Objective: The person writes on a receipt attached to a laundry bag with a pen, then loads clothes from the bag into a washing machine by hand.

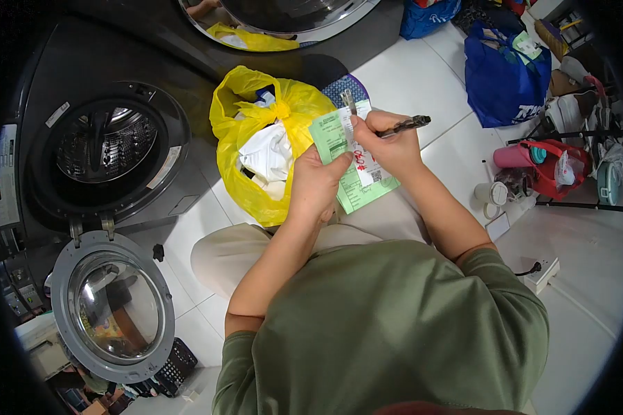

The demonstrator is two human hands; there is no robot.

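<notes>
My left hand (pixel 313 181) is closed on the lower left edge of a green paper slip (pixel 333 140), its thumb lying on top. A white slip (pixel 372 171) with red handwriting and a square code overlaps the green one. My right hand (pixel 394 146) grips a dark pen (pixel 410 124), its thumb near the papers' upper right part. A small metallic piece (pixel 349 102) shows at the papers' top edge; I cannot make out what it is. Just left of the papers stands an open yellow plastic bag (pixel 230 162) holding white cloth (pixel 266 151) and other items.
A front-loading washer (pixel 83 145) stands at left, its round door (pixel 114 311) swung open. Another machine's round door (pixel 291 17) is at the top. Blue bags (pixel 498 83), a red bag (pixel 557 181), a pink bottle (pixel 511 157) and a white cup (pixel 491 194) lie to the right.
</notes>
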